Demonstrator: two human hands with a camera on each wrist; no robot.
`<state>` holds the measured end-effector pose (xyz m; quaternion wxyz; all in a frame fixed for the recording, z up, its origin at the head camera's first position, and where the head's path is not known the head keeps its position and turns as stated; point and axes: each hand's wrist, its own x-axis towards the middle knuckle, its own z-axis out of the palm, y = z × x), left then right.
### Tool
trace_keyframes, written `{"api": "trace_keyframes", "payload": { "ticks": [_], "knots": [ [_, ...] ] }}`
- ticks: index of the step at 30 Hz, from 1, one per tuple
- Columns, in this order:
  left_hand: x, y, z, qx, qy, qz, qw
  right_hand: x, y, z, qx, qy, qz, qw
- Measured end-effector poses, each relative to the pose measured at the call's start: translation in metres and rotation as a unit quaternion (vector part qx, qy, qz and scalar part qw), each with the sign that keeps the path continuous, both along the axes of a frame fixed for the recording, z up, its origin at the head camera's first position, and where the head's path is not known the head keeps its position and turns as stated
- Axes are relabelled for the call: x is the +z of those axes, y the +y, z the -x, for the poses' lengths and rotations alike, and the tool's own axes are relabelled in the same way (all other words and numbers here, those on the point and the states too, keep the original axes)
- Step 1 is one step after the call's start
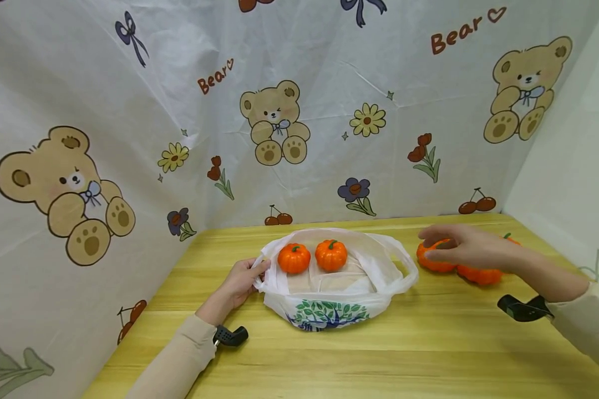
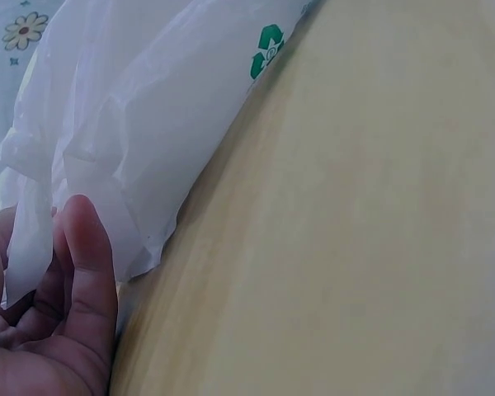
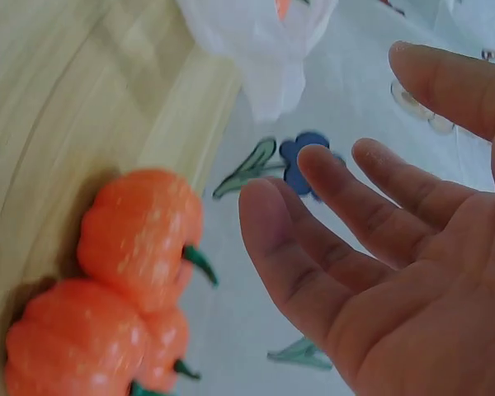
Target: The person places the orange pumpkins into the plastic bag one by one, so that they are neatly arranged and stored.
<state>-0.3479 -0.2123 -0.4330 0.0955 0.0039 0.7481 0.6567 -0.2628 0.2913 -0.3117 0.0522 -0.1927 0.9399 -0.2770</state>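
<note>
Bright head view, dimmer wrist views

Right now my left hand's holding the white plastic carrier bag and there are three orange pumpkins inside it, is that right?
Not quite: the head view shows two orange pumpkins inside the white plastic carrier bag, not three. Your left hand is holding it, as you said.

All views share the bag: head looking forward-down, left wrist close beside it, right wrist farther off.
</note>
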Motion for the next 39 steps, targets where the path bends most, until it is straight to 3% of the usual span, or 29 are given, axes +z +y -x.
{"api": "trace_keyframes", "payload": {
  "ticks": [12, 21, 32, 39],
  "knots": [
    [0.001, -0.001, 0.003, 0.001, 0.002, -0.001, 1.0, -0.008, 0.077, 0.009, -0.078, 0.033, 0.014, 0.9963],
    [0.001, 0.0, 0.002, 0.003, -0.003, -0.002, 1.0, -0.027, 0.128, 0.019, -0.111, 0.027, 0.023, 0.9932],
    [-0.001, -0.001, 0.002, -0.001, 0.0, 0.001, 1.0, -0.051, 0.165, 0.031, -0.151, 0.018, 0.041, 0.9876],
    [0.0, 0.0, 0.001, 0.002, 0.001, -0.003, 1.0, -0.069, 0.176, 0.042, -0.141, -0.016, 0.062, 0.9879]
  ]
}}
